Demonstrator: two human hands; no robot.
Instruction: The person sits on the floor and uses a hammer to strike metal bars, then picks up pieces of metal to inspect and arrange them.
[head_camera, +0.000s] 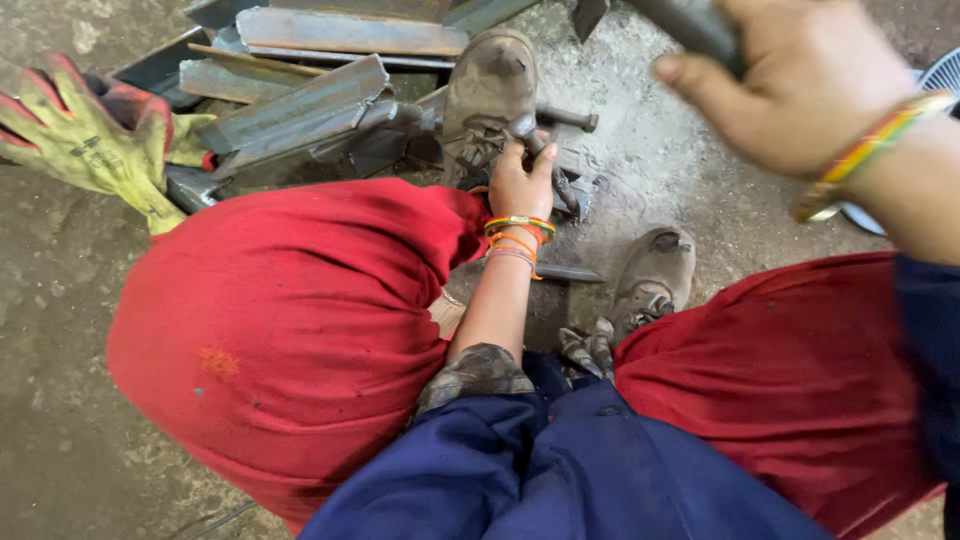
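Left hand (520, 180) is clamped round a short steel rod (565, 118) on the concrete floor (640, 170) by the boot (490, 90), right hand (800, 80) grips a blurry dark handle (690, 25); rod's probably heavy, stiff, best held mid-shaft.

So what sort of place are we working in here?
Most likely a metal workshop floor: steel angle bars piled on gritty concrete, a worn work glove alongside, and the left hand gripping a metal piece.

No packages, labels, signs or screens show anywhere in this view.
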